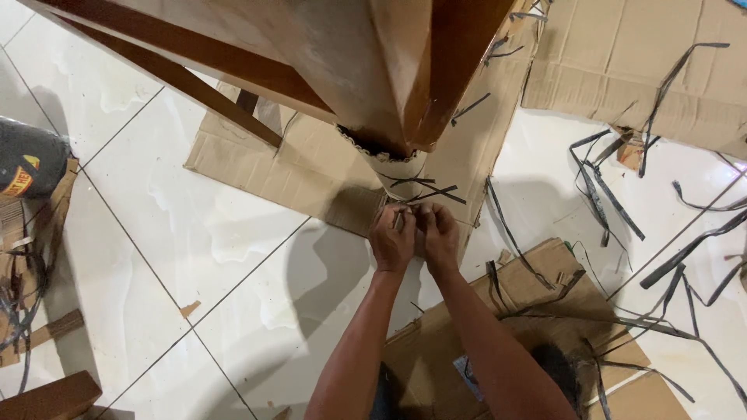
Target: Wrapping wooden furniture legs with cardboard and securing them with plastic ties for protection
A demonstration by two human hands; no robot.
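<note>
A brown wooden furniture leg (366, 70) rises toward the camera, its foot wrapped in pale cardboard (395, 167). Black plastic strap ends (424, 190) cross just below the wrap. My left hand (391, 239) and my right hand (440, 236) are pressed together at the foot of the leg, fingers curled on the strap and wrap edge where it meets a flat cardboard sheet (311, 159). What exactly each finger pinches is hidden.
White tiled floor (179, 225). Flattened cardboard sheets lie at top right (622, 62) and under my arms (537, 311). Loose black straps (615, 202) litter the right side. A dark roll (27, 159) and wood pieces (47, 397) are at left.
</note>
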